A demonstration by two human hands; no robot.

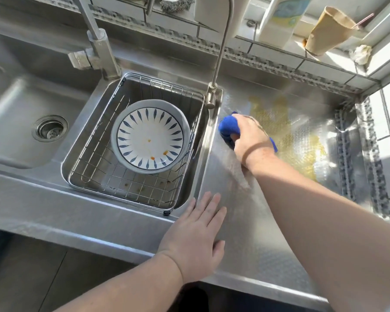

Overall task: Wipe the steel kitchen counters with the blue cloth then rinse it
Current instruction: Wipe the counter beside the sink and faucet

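Right hand (249, 140) grips bunched cloth (229, 128), pressing it on tabletop (245, 221) beside yellow stain (286, 131). Left hand (196, 235) lies flat, fingers spread, at near edge.

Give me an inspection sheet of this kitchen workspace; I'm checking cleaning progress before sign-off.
Surface: steel counter carries a yellowish smear beyond the cloth.
Job's things: blue cloth bunched on the counter beside the sink.
Clutter: stained plate leaning in a wire basket; paper cup on the ledge.
Grippers: right hand grips the cloth; left hand rests flat on the counter.
Cables: nothing seen.
Surroundings: two faucets, an empty basin with drain, tiled wall.
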